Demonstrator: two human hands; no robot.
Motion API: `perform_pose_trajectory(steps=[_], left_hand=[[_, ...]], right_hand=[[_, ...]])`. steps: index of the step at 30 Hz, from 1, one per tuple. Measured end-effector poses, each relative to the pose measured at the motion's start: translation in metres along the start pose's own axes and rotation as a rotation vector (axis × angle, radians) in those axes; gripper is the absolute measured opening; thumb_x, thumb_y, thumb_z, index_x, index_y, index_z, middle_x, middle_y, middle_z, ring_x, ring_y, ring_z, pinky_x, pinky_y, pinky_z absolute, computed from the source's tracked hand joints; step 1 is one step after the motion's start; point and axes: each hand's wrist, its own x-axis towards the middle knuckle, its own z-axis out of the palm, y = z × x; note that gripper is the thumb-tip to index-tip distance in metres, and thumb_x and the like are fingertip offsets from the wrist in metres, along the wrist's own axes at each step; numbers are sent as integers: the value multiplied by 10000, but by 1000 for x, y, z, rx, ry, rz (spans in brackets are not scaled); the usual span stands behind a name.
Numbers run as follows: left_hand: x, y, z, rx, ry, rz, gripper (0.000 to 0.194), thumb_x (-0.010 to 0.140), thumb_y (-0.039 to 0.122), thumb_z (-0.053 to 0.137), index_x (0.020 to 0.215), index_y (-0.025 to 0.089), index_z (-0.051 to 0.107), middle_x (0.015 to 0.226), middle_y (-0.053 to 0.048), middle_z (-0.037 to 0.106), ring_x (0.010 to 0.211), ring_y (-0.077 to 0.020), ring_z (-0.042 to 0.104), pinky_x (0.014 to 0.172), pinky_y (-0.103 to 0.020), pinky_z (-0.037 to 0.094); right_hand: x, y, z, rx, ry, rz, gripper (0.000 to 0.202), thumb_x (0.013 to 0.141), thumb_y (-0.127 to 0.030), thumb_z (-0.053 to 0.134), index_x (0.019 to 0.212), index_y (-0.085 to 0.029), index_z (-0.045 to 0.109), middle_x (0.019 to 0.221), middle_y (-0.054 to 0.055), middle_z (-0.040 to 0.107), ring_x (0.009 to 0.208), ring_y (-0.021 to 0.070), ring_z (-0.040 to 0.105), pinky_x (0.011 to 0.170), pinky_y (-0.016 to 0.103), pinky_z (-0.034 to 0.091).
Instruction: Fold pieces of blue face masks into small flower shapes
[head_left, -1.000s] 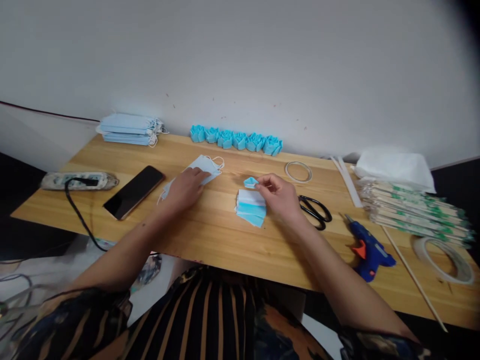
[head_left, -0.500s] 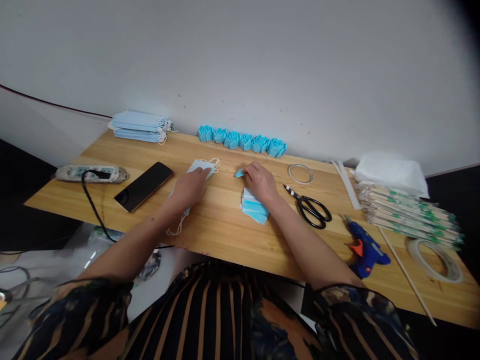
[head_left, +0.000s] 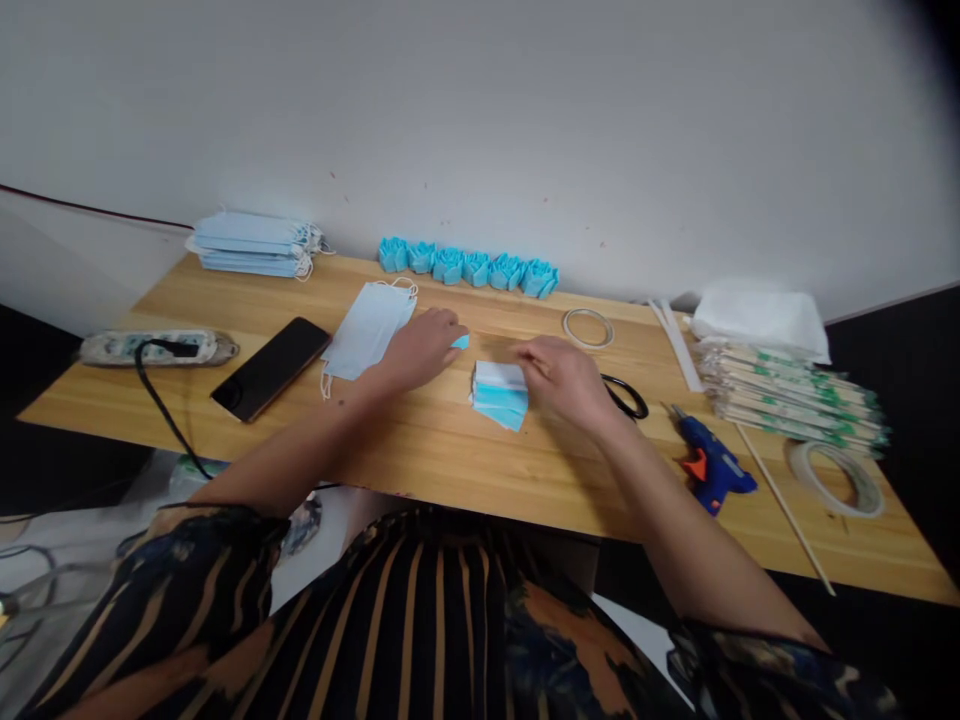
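Blue-and-white cut pieces lie unfolded in a stack on the desk, the right hand at their edge, fingers curled; I cannot tell whether it grips one. Just beyond, the left hand pinches a small blue piece, seemingly folded, near a whole mask. Farthest, six blue flowers look finished; the stacked masks look uncut.

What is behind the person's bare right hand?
Past the bare right hand, a curved black loop shows on the brown wooden tabletop. The hand covers the rest, so its full shape cannot be seen.
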Motion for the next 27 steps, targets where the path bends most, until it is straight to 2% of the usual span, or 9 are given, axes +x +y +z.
perform_pose_trajectory(steps=[3, 5, 10, 13, 18, 20, 22, 24, 27], left_hand=[[13, 1, 16, 25, 3, 56, 382, 987, 203, 444, 1265, 117, 691, 1265, -181, 651, 1186, -320, 586, 1013, -445, 469], [20, -5, 21, 28, 1, 37, 392, 983, 194, 428, 1250, 117, 704, 1245, -187, 657, 1180, -319, 590, 1017, -451, 471], [21, -28, 19, 8, 24, -101, 423, 949, 196, 452, 1291, 117, 688, 1293, -188, 652, 1218, -317, 589, 1060, -443, 471], [17, -29, 16, -77, 90, -124, 443, 942, 248, 507, 1349, 148, 651, 1357, -169, 647, 1267, -306, 579, 1112, -451, 448], [10, -3, 6, -298, 200, -39, 343, 943, 330, 561, 1189, 155, 724, 1299, -156, 706, 1261, -283, 611, 1124, -444, 436], [6, 12, -3, -435, 291, -55, 296, 956, 340, 533, 1039, 160, 752, 1154, -134, 757, 1128, -245, 667, 1051, -405, 479], [1, 27, -11, -611, 321, -120, 316, 957, 387, 524, 902, 166, 744, 1000, -102, 776, 936, -202, 683, 896, -347, 525], [-2, 40, -17, -845, 259, -184, 374, 953, 451, 521, 849, 164, 738, 884, -79, 774, 778, -162, 656, 752, -294, 524], [-3, 54, -18, -1161, 70, -175, 465, 935, 545, 539, 833, 142, 748, 818, -96, 770, 672, -140, 626, 640, -262, 511]], right_hand=[[-14, -4, 4, -44, -95, -39, 249, 959, -225, 577, 1128, -223, 760, 1106, 105, 784, 1042, 305, 687, 911, 460, 528], [-18, -5, 8, -71, -136, -60, 255, 940, -230, 629, 1162, -227, 755, 1173, 113, 774, 1093, 317, 670, 958, 485, 517], [-21, -5, 10, -77, -196, -111, 381, 899, -306, 737, 1268, -214, 717, 1322, 137, 731, 1191, 339, 655, 1047, 519, 493], [-22, -6, 11, -38, -192, -85, 321, 947, -310, 666, 1243, -194, 714, 1289, 143, 746, 1168, 329, 674, 1029, 500, 504], [-22, -4, 16, 62, -96, 91, 187, 933, -194, 565, 976, -225, 745, 1040, 95, 797, 985, 274, 708, 902, 419, 525], [-21, -1, 16, 173, -8, 206, 161, 915, -233, 578, 931, -234, 738, 962, 64, 796, 896, 245, 706, 841, 387, 525], [-18, 3, 15, 351, 93, 323, 157, 900, -296, 588, 914, -233, 731, 890, 32, 784, 805, 216, 695, 775, 356, 525], [-15, 6, 12, 513, 193, 397, 184, 878, -353, 598, 890, -224, 728, 842, 17, 768, 749, 196, 679, 727, 334, 522], [-12, 6, 6, 610, 304, 404, 213, 845, -392, 626, 872, -216, 744, 833, 15, 766, 752, 188, 670, 723, 326, 525]])
